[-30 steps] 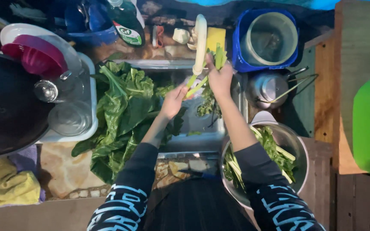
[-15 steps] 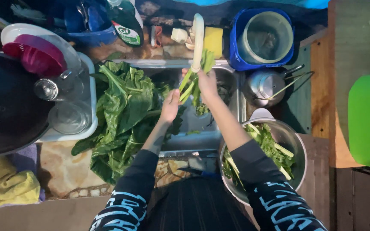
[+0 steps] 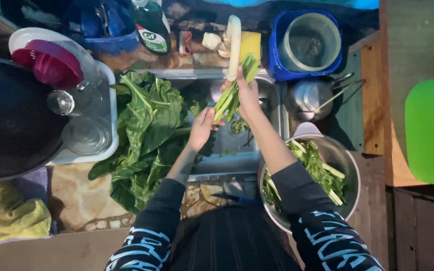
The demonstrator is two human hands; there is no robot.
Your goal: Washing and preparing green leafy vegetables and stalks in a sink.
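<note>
Two hands (image 3: 203,128) (image 3: 247,93) over one sink (image 3: 227,150); one metal bowl (image 3: 350,165), one kettle (image 3: 305,98), one blue bucket (image 3: 277,60), one dish-soap bottle (image 3: 149,22), two glass jars (image 3: 71,100) (image 3: 84,135).

We see a shiny metal bowl (image 3: 350,165) and a dull steel sink (image 3: 237,150), a glossy blue plastic tub (image 3: 277,60), a smooth white plastic tap (image 3: 233,45), a soft yellow cloth (image 3: 11,216), rough stone on the bench (image 3: 76,195), and waxy green leaves (image 3: 146,125).

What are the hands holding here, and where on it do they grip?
Both hold one bunch of green leaf stalks under the tap: right hand around its upper middle, left hand at the lower end.
</note>
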